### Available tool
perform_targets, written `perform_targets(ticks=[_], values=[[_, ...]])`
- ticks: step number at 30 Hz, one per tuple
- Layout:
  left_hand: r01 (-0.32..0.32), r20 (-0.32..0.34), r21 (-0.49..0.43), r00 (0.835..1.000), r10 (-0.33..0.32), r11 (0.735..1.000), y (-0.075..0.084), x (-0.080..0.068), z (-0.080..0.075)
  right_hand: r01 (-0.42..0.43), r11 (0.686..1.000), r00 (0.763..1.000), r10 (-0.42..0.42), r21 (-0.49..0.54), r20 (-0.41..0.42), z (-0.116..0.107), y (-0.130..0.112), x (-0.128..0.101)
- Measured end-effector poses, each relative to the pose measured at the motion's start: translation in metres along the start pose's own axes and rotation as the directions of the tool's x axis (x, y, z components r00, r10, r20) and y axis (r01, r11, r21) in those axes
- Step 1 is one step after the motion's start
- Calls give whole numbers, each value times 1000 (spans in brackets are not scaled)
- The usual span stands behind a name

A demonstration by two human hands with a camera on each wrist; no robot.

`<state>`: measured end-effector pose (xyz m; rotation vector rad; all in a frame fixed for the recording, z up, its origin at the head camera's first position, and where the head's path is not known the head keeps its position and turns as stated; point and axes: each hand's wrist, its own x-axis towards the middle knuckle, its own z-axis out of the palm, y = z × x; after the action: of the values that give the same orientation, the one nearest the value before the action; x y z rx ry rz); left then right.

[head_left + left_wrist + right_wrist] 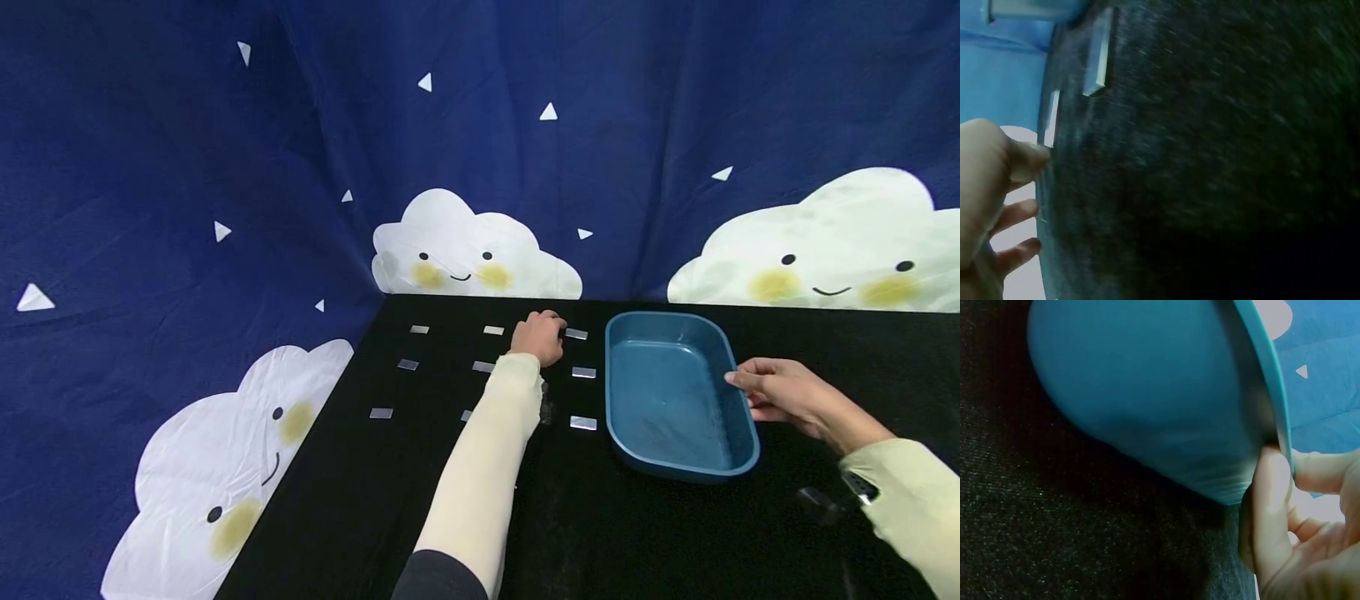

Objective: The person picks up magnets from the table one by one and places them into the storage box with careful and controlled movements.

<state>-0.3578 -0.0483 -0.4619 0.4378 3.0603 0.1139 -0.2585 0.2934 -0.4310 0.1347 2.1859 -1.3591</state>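
Black, felt-like cloth covers the tabletop (600, 533), where small flat silvery metal rectangles lie in rows. At the far row, the left hand (538, 337) reaches out in a cream sleeve, its fingers (1019, 159) curled down beside one small shiny metal plate (576, 334); whether they touch it cannot be told. Just right of the plates sits a smooth teal plastic tub with rounded corners (678, 392). The right hand (783, 396) pinches its thin rim between thumb and fingers (1272, 506).
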Motion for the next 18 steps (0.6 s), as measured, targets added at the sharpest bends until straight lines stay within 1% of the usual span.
perform_targets(ticks=[3, 6, 11, 13, 16, 18], values=[[6, -15, 13, 1000, -5, 1000, 0, -1, 2, 2, 1000, 1000, -2, 11, 5, 1, -1, 1], [8, -26, -7, 1000, -8, 1000, 1, 0, 4, 2, 1000, 1000, -2, 7, -2, 0, -2, 1], [-6, -42, -21, 999, 5, 1000, 7, 5, 9, -1, 1000, 1000, 1, -8, -7, 0, -1, -1], [-7, -51, -9, 999, 7, 1000, 9, 8, 11, -1, 1000, 1000, 1, -9, -5, 0, -1, -1], [11, -65, 10, 998, -10, 1000, 13, 12, 13, -1, 1000, 1000, 1, -9, 0, 0, -2, -2], [34, -63, 19, 997, -33, 999, 16, 13, 12, 0, 1000, 1000, 0, -8, 2, -1, -2, -2]])
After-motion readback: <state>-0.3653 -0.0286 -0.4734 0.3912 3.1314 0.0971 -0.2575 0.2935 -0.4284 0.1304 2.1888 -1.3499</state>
